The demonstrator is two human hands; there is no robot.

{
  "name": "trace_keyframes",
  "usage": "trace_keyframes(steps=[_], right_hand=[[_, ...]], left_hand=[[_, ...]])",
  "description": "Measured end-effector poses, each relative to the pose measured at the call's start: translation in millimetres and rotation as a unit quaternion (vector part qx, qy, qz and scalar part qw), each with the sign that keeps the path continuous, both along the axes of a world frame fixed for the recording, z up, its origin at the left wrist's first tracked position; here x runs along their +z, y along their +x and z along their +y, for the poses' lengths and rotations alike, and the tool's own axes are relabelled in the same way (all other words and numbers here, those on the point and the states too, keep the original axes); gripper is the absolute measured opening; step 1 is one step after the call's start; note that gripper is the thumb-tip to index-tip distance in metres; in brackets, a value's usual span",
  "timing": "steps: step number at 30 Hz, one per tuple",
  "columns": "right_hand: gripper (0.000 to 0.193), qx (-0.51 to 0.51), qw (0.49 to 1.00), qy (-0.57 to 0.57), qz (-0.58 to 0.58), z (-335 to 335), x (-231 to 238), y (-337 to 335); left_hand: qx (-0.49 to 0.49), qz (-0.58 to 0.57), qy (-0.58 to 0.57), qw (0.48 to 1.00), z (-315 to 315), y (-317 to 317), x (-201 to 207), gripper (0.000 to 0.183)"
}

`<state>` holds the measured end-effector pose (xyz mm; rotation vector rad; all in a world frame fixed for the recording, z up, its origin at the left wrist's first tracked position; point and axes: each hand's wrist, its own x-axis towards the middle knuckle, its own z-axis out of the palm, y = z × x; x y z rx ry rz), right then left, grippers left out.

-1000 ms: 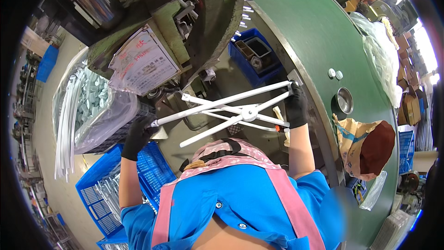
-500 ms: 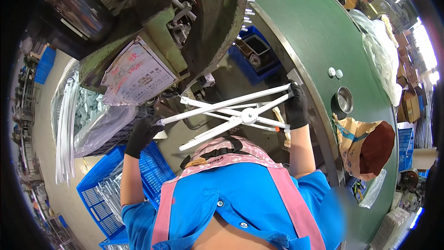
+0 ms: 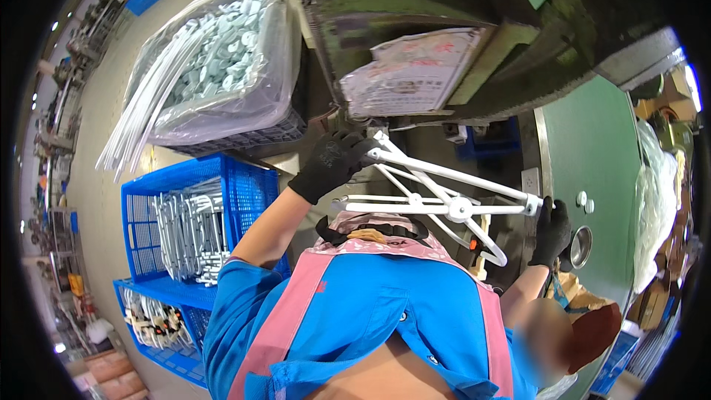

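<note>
I hold a white folding frame of thin crossed bars (image 3: pixel 437 196) in front of my chest, below a big green machine (image 3: pixel 459 0). My left hand (image 3: pixel 333 161), in a black glove, grips the frame's left end near the machine. My right hand (image 3: pixel 549 231), also in a black glove, grips the frame's right end beside the green panel (image 3: pixel 607 148). A round white hub (image 3: pixel 458 210) joins the bars near the middle.
At my left stands a blue mesh crate (image 3: pixel 185 215) holding several white frames, with another blue crate (image 3: pixel 159 326) below it. A plastic-lined crate (image 3: pixel 222 67) of pale parts and long white rods stands farther left. A paper sheet (image 3: pixel 411 70) hangs on the machine.
My view has swung to the left, bringing the crates into sight. My left hand has moved up along the frame's left end toward the machine. My right hand keeps its grip.
</note>
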<state>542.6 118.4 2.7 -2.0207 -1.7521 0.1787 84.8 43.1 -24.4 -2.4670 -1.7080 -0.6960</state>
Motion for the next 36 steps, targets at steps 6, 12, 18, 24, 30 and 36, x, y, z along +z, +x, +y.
trace_keyframes(steps=[6,12,18,24,30,36], right_hand=[[0.034,0.451,0.882,0.11,0.082,6.3,9.3,-162.3],[0.036,0.486,0.868,0.102,0.009,12.9,0.1,-211.1],[0.033,0.48,0.876,0.041,0.033,14.4,2.8,-214.5],[0.03,0.463,0.885,0.013,0.052,4.1,0.5,-218.6],[0.032,0.445,0.895,0.031,-0.003,-2.9,-4.3,-219.6],[0.03,0.408,0.913,0.013,-0.018,-15.1,-3.4,-222.0]], left_hand=[[0.003,-0.041,0.056,0.998,11.5,3.5,8.7,0.034],[-0.045,-0.1,0.118,0.987,30.9,2.7,21.7,0.027],[-0.031,-0.25,-0.041,0.967,34.0,-1.7,11.4,0.028],[-0.022,-0.096,-0.072,0.993,36.2,-12.2,6.5,0.026],[-0.044,-0.109,-0.137,0.984,28.8,-5.1,44.0,0.037],[-0.09,-0.174,-0.156,0.968,33.9,-10.3,28.4,0.046]])
